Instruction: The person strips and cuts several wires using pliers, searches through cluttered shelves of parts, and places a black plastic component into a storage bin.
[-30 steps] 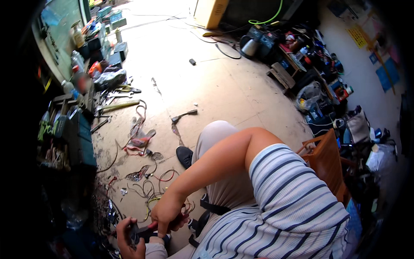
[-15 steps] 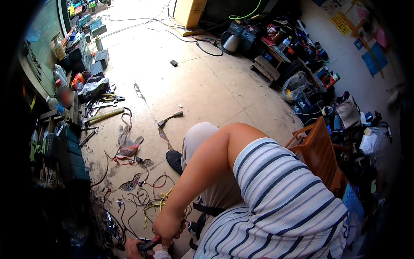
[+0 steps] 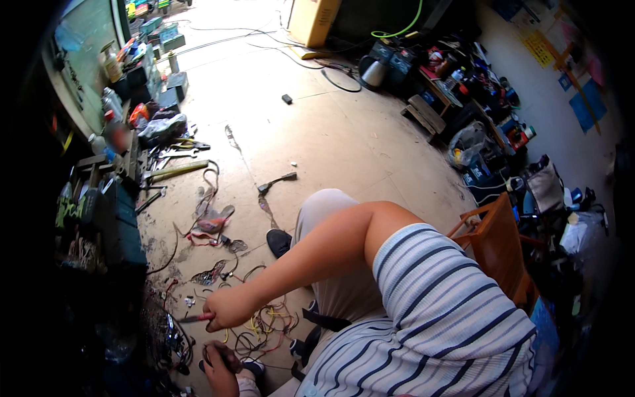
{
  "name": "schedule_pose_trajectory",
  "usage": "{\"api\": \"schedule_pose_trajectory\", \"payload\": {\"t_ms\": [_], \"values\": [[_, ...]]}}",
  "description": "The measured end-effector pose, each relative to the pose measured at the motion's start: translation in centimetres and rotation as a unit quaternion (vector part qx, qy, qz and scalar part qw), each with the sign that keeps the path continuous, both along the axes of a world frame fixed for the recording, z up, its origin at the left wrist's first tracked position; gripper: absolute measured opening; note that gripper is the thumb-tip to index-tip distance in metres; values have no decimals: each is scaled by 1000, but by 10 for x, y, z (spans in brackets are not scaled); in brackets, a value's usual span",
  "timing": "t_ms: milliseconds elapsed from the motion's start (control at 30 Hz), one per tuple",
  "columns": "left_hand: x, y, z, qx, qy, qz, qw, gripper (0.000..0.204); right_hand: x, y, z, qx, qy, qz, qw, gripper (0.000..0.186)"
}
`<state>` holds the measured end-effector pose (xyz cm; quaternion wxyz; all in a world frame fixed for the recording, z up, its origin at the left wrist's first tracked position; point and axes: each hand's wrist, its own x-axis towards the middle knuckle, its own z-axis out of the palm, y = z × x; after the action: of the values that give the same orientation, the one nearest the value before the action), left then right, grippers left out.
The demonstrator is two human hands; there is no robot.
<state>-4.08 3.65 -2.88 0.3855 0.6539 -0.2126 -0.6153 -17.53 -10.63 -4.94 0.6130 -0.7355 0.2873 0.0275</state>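
Note:
My right hand (image 3: 228, 308) is closed around a red-handled tool (image 3: 196, 318) that points left, over the cluttered floor. The tool's far end is too small and dark to make out. Below it, near the lower edge, my left hand (image 3: 219, 376) is closed, fingers curled around a dark brownish thing whose kind I cannot tell. Beside my right hand, a loose tangle of yellow, red and dark wires (image 3: 268, 324) lies on the floor.
At the left lie a hammer (image 3: 178, 170), a wrench (image 3: 177, 154) and pliers (image 3: 192, 143). A short black cable with a plug (image 3: 278, 182) rests mid-floor. A wooden chair (image 3: 493, 231) stands at my right. A metal kettle (image 3: 374, 73) and a low wooden stool (image 3: 424, 114) stand farther off.
My right hand has moved up and left with the red-handled tool, away from my left hand. My left hand has shifted slightly right and up. The whole view has swung a little.

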Motion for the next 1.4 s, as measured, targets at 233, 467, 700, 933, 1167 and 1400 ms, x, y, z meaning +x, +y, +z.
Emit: {"api": "schedule_pose_trajectory", "payload": {"t_ms": [233, 467, 700, 933, 1167, 1400], "values": [[7, 4, 2, -32, 83, 48, 995, 31, 2, 0, 19, 78, -120, 45, 989, 35], [8, 5, -3, -58, 77, 2, 995, 36, 7, 4, 18, 18, -131, 48, 990, 39], [3, 6, -10, -110, 68, -2, 992, 27, 6, -1, 29, 97, -104, 52, 989, 36], [16, -3, 18, -66, -60, 28, 996, 18, 10, -16, 32, -45, -74, 36, 996, 30], [12, -17, 27, -121, -28, 172, 977, 19, -3, -24, 22, 106, -31, -74, 991, 27], [29, -5, 0, -190, -180, 155, 953, 20, -2, -5, 35, 195, 53, 57, 978, 27]]}}
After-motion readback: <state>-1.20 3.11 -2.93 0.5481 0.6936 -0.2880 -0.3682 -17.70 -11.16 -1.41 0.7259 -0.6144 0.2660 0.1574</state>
